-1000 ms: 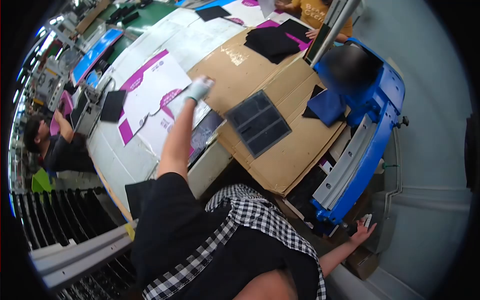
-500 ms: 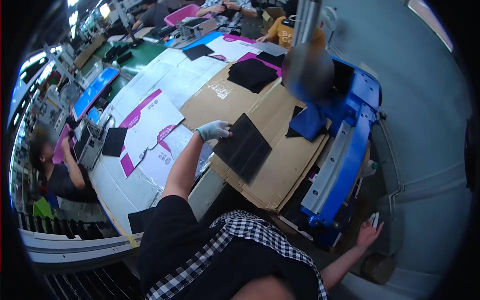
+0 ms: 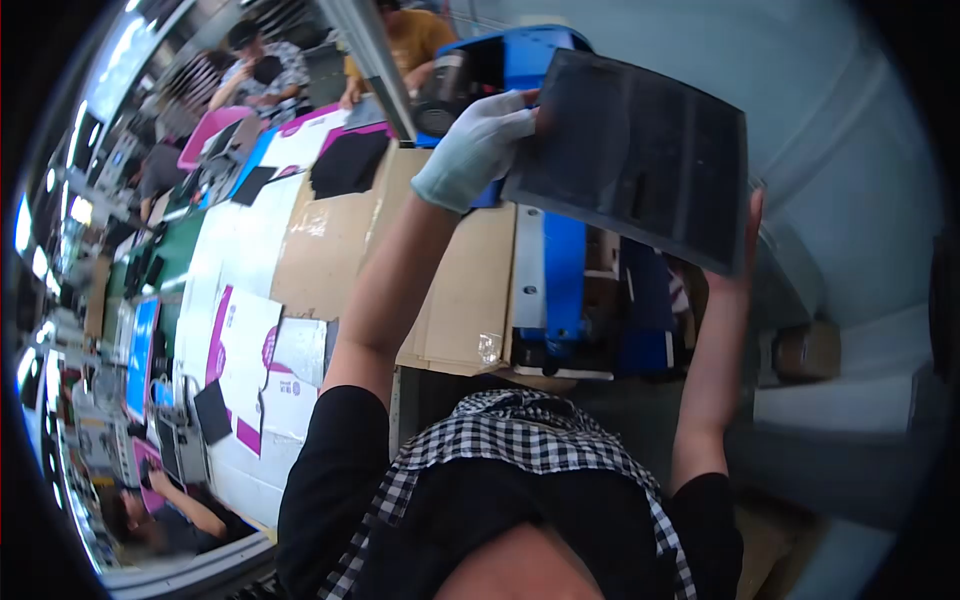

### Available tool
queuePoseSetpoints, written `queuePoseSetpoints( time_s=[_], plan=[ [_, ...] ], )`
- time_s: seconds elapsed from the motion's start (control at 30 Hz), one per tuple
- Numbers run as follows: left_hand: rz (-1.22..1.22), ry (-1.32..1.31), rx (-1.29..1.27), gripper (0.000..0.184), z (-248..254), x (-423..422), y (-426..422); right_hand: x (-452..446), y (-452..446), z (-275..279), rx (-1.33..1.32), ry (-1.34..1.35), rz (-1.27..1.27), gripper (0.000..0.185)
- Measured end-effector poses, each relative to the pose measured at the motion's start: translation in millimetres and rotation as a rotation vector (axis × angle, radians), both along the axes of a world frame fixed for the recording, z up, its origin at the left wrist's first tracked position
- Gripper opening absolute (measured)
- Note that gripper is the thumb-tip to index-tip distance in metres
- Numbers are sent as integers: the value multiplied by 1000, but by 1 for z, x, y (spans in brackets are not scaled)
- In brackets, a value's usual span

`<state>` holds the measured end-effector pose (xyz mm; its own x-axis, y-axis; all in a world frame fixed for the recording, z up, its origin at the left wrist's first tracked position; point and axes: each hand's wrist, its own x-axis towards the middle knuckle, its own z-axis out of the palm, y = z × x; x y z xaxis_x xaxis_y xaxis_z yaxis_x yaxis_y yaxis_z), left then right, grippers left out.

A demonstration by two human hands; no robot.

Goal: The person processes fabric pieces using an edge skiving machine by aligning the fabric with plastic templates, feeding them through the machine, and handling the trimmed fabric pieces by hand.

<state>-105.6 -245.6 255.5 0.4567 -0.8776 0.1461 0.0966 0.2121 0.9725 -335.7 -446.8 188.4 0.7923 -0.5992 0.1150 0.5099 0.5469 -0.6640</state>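
A thin, dark rectangular sheet [image 3: 635,155] with a semi-glossy face and faint lighter bands is held up, tilted, in front of me. My left hand [image 3: 480,140], in a white glove with bare fingertips showing, grips its left edge. At the lower right edge is my right hand [image 3: 735,265]. Part of that hand shows beyond the edge, with most of its fingers hidden behind the sheet. Below and to the left, brown cardboard [image 3: 455,300] covers the near part of the worktable. A stack of black pieces [image 3: 350,165] lies farther back on it.
A blue machine frame [image 3: 563,280] stands beyond the cardboard, partly behind the sheet. White-and-magenta printed boards [image 3: 240,340] and a black piece [image 3: 212,412] lie on the table's left. Co-workers sit around; a metal post [image 3: 365,65] rises at the table's far side. A cardboard box [image 3: 805,350] is at right.
My left hand has lifted the dark sheet off the cardboard and carried it right. My right hand has come up from the lower right to the sheet's edge. My view has turned right.
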Motion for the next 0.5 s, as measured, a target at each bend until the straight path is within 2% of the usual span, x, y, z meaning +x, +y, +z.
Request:
queuePoseSetpoints(
  time_s=[0.1,0.13,0.2,0.23,0.3,0.5],
  plan=[
    [-108,-159,13,38,-11,-22,-53,-26,-28,0,-12,-201,99,50],
    [36,-456,100,38,-6,-32,-59,-32,-33,-1,-10,-183,35,49],
    [69,-560,206,38,-15,-32,-70,-40,-41,-8,-4,-152,-91,46],
    [89,-612,258,39,-17,-30,-73,-44,-50,-15,15,-162,-59,46],
    [97,-520,234,40,-27,-14,-68,-48,-74,-42,50,-186,8,45],
    [13,-81,331,39,-89,55,-18,-27,-93,-126,219,98,-82,43]
  ],
)
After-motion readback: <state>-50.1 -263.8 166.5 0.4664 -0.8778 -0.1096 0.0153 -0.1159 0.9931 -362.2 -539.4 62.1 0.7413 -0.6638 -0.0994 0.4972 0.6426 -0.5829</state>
